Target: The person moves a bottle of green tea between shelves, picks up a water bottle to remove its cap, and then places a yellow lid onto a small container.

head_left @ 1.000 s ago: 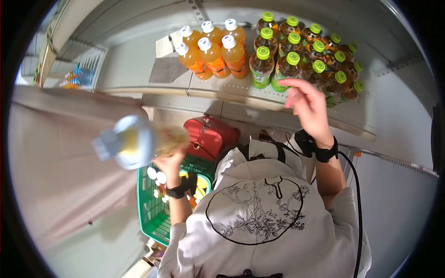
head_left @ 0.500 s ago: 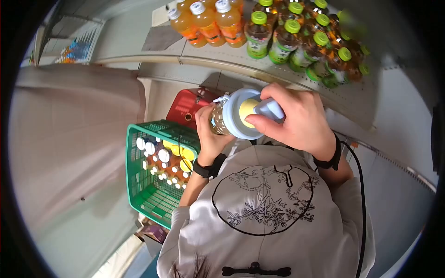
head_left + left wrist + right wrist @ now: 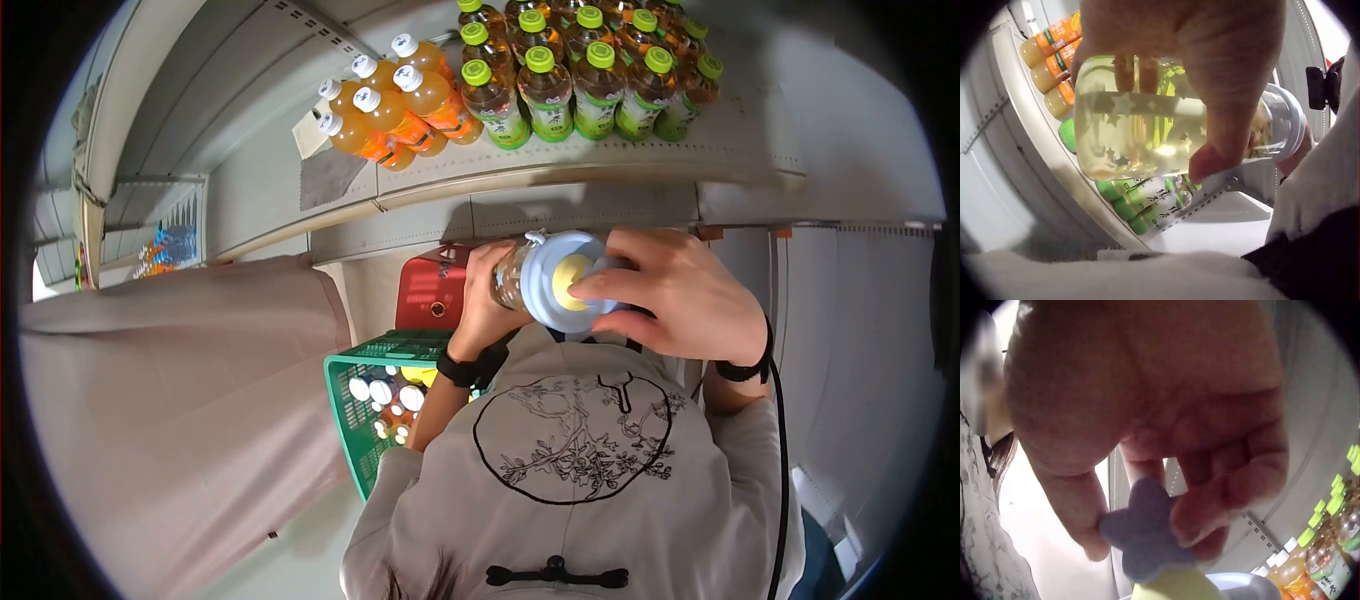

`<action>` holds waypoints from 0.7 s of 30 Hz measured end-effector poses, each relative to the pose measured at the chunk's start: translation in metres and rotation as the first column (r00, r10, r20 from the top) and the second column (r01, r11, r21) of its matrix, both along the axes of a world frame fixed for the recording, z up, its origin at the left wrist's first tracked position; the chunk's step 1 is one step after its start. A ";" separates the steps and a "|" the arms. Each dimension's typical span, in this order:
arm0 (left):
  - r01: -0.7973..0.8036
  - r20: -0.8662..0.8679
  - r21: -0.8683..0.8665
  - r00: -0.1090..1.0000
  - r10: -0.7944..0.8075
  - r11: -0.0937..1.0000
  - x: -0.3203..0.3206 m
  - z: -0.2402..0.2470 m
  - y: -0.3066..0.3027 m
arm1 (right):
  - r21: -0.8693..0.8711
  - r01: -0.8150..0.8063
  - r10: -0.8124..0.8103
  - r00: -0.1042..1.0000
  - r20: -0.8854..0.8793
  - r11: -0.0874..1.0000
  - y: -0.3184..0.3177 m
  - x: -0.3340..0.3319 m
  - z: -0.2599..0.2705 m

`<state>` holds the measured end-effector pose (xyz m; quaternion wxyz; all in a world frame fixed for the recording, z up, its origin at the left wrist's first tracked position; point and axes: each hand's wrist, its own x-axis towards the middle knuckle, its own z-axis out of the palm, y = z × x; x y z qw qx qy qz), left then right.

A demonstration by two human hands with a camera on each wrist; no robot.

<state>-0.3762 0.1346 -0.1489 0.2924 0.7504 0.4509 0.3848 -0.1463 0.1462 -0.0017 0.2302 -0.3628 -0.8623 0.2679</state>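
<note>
My left hand (image 3: 483, 312) grips a clear drink bottle (image 3: 1141, 140) around its body, the thumb on one side and the fingers behind it. Printed stars mark its wall, and pale yellowish liquid shows inside. The bottle tilts in front of my chest, with its light blue lid (image 3: 543, 292) toward my right hand (image 3: 690, 295). On the lid's yellow centre stands a blue star-shaped knob (image 3: 1146, 530). My right thumb and fingers pinch this knob from both sides.
Ahead is a shelf (image 3: 760, 160) with orange drink bottles (image 3: 395, 130) and green-capped tea bottles (image 3: 548, 105). A green basket (image 3: 345, 415) holding several bottles stands at left, beside a red box (image 3: 420, 290). A black cable (image 3: 783, 480) hangs at right.
The bottle has come from the left side to in front of the chest. My right hand has left the shelf's front and taken hold of the lid's knob. The head view has shifted.
</note>
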 end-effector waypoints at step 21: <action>-0.128 -0.076 0.082 0.988 0.134 0.988 0.051 0.013 -0.030 | -0.300 0.365 -0.391 0.920 -0.030 0.881 -0.034 0.051 -0.012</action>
